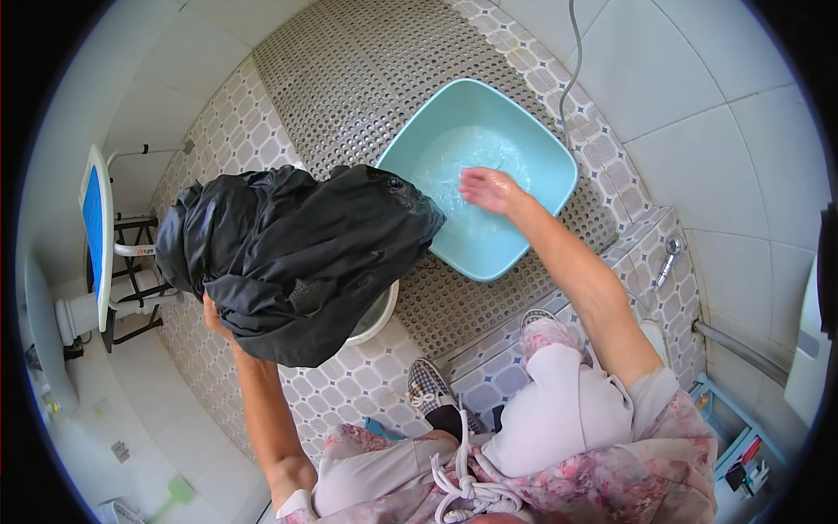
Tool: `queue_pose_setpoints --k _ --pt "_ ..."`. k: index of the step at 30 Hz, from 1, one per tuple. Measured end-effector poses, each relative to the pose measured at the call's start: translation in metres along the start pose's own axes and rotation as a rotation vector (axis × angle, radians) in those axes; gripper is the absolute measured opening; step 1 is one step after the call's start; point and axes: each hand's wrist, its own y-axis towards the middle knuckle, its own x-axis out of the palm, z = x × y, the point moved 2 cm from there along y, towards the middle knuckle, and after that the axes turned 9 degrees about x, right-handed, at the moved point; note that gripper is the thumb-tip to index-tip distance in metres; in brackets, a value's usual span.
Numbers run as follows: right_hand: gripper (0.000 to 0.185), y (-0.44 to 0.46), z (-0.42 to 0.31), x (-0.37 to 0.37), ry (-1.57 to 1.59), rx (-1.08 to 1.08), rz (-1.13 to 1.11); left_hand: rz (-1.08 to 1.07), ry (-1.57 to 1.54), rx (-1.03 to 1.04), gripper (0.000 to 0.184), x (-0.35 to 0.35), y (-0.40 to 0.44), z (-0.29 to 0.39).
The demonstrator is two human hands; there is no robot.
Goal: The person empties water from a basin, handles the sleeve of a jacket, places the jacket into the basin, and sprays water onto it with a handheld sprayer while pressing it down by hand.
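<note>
"Over the turquoise basin (534, 131), the right hand (493, 190) hovers with its palm turned up, and those fingers (472, 179) are stretched out, close together, holding nothing!"

"And what's the left hand (212, 316) up to?"

"It's bearing the dark garment (292, 253), a big, crumpled bundle up off the floor! The cloth covers most of the fingers, so I can't tell how tightly they're closed."

"Where does that bundle reach?"

"Right across to the basin! Its near side looks glossy and wet, and that end overlaps the basin's left rim in our view. I can't tell whether they touch."

"Anything in the basin?"

"Clear water (476, 153), rippling and bubbly! The basin sits on a grey perforated mat (349, 83)."

"And underneath the bundle?"

"A pale round container (381, 321), partly hidden, just beside the mat on the patterned tiles (336, 384). Off to the right, there's a shower head (672, 245) near the wall!"
</note>
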Motion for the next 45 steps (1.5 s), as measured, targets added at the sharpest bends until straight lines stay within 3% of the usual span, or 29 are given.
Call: queue_pose_setpoints --k 2,4,6,9,13,14,16,19,22,24,26,28,29,31,33,35,37,39,45 --pt "0.023 -0.054 -0.001 0.078 0.086 0.049 -0.470 -0.131 0.062 0.132 0.040 -0.024 0.008 -0.010" --pt "0.024 -0.123 -0.011 0.157 0.010 -0.044 -0.745 0.019 0.049 0.059 0.037 0.015 -0.002 0.001" --pt "0.025 -0.178 -0.011 0.216 -0.420 -0.320 -0.869 0.165 0.027 -0.009 0.035 0.055 -0.012 0.013" --pt "0.024 -0.189 -0.013 0.230 -1.195 -0.854 -0.884 0.197 -0.106 -0.194 0.034 0.045 -0.015 0.005" --pt "0.028 -0.095 -0.055 0.125 -1.772 -0.932 0.261 0.261 -0.063 -0.177 0.033 0.053 -0.026 0.016" --pt "0.029 -0.071 -0.065 0.091 -1.698 -0.710 0.348 0.247 -0.065 -0.159 0.033 0.035 -0.022 0.010" --pt "0.028 -0.065 -0.066 0.043 -1.343 -0.773 0.462 0.228 -0.018 -0.100 0.033 0.032 -0.021 0.008" --pt "0.028 -0.038 -0.053 -0.014 -1.153 -0.913 0.823 0.220 0.064 -0.013 0.032 0.041 -0.022 0.014" --pt "0.030 -0.024 -0.029 -0.031 -1.009 -0.591 0.983 0.199 0.005 -0.034 0.033 0.004 -0.013 -0.005" --pt "0.031 -0.008 -0.005 -0.014 -0.001 0.044 0.201 0.194 -0.032 -0.045 0.033 -0.014 -0.010 -0.015" --pt "0.032 -0.012 0.009 0.028 0.165 0.125 -0.486 0.201 0.131 0.048 0.033 0.001 -0.011 -0.008" --pt "0.031 -0.107 0.002 0.123 -0.020 -0.005 -0.533 0.178 0.199 0.075 0.034 0.018 -0.014 0.002" --pt "0.033 -0.142 0.001 0.157 -0.266 -0.166 -0.676 0.154 0.180 0.061 0.034 0.025 -0.015 0.004" --pt "0.031 -0.175 0.004 0.185 -1.072 -0.790 -0.756 0.151 0.112 0.011 0.034 0.027 -0.016 0.003" --pt "0.029 -0.162 -0.003 0.169 -1.463 -0.799 -0.633 0.195 0.024 -0.076 0.035 0.017 -0.018 0.000" --pt "0.032 -0.137 -0.016 0.118 -1.828 -0.724 -0.140 0.194 0.025 -0.050 0.036 0.008 -0.020 0.000" --pt "0.033 -0.118 -0.033 0.063 -1.993 -0.519 0.264 0.214 0.021 -0.040 0.037 0.002 -0.025 0.002" --pt "0.033 -0.132 -0.048 0.028 -1.566 -0.477 0.292 0.243 0.009 -0.041 0.036 0.001 -0.025 0.005" --pt "0.030 -0.148 -0.058 -0.020 -1.561 -0.471 0.449 0.215 0.041 -0.034 0.036 -0.005 -0.026 0.005"
